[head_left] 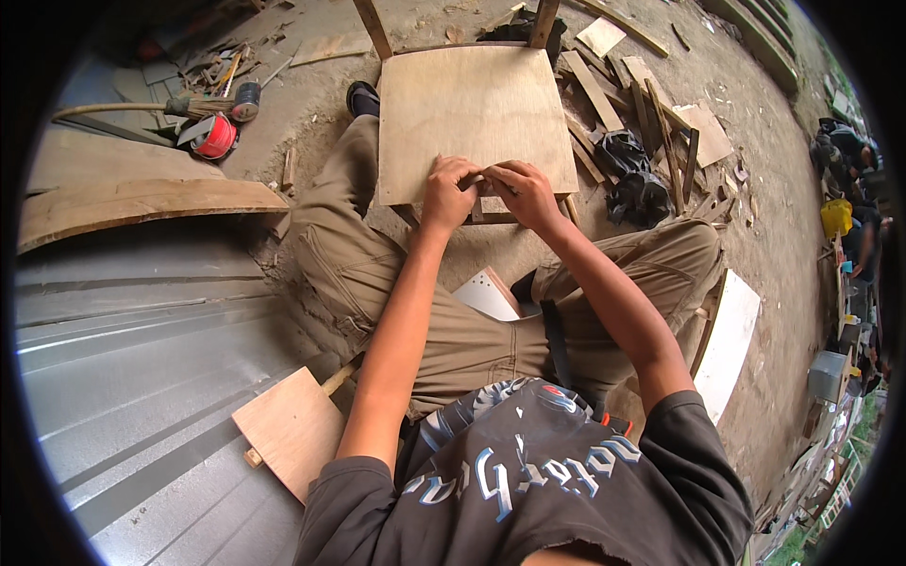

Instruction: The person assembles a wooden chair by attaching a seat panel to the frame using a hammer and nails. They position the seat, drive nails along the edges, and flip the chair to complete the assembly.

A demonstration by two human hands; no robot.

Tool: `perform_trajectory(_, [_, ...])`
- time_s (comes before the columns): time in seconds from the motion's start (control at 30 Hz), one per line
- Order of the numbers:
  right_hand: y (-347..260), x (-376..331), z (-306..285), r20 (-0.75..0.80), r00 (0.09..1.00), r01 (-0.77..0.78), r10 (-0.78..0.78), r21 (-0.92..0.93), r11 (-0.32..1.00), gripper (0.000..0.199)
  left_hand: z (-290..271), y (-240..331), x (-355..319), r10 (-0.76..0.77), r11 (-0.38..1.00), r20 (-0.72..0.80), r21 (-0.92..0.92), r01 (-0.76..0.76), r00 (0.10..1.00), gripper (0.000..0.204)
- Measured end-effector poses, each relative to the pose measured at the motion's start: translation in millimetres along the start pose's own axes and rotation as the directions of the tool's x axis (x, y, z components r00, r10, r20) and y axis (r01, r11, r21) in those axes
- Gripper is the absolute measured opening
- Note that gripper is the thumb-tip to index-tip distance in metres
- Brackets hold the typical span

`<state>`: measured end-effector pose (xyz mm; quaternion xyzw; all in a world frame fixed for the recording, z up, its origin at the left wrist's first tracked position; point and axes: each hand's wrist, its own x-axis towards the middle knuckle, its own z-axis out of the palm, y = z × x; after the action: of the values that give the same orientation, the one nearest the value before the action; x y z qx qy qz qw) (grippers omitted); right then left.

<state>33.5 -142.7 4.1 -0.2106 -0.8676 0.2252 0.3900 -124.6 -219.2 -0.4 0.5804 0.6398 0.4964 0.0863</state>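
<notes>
A wooden chair with a pale plywood seat [472, 108] stands in front of me, between my knees, its two back posts rising at the far side. At the seat's near edge, my left hand [449, 195] and my right hand [525, 193] meet, fingertips almost touching. Both have their fingers bent and pinched together. Something small and dark shows between them, too small to name. Part of the chair frame and a leg show below the near edge of the seat.
Scrap wood [595, 90] and black plastic bags [630, 179] lie right of the chair. At the left are a red tape roll [216, 138], a broom [203, 106], a curved plank [151, 206] and metal sheeting [151, 349]. A plywood piece [291, 429] lies beside my left arm.
</notes>
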Motion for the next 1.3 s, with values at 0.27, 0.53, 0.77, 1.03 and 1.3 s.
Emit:
perform_trajectory(0.27, [2.2, 1.9, -3.1, -0.012, 1.0, -0.008, 0.009, 0.074, 0.997, 0.019, 1.2, -1.9, -2.6, 0.005, 0.999, 0.021, 0.036, -0.006, 1.0, 0.019])
perform_trajectory(0.53, [-3.3, 2.0, -10.7, 0.024, 1.0, -0.019, 0.017, 0.076, 0.997, 0.022, 1.0, -1.4, -2.7, -0.004, 0.998, 0.038, 0.062, 0.002, 0.999, 0.017])
perform_trajectory(0.77, [53.2, 29.0, -68.5, -0.579, 0.709, -0.288, 0.402, 0.282, 0.915, 0.02, 0.8, 3.5, -10.0, 0.053, 0.989, 0.027, 0.134, -0.056, 0.998, 0.01])
perform_trajectory(1.03, [257.4, -180.4, -47.4, -0.097, 0.32, -0.855, 0.943, -0.458, 0.243, 0.051, 12.0, 5.7, -6.8, 0.104, 0.986, 0.046, 0.123, -0.109, 0.993, 0.007])
perform_trajectory(1.3, [215.1, -190.6, 2.7, 0.1, 0.121, -0.732, 0.988, -0.663, 0.157, 0.046, 4.9, 3.6, -7.7, 0.096, 0.977, 0.049, 0.189, -0.104, 0.994, 0.007])
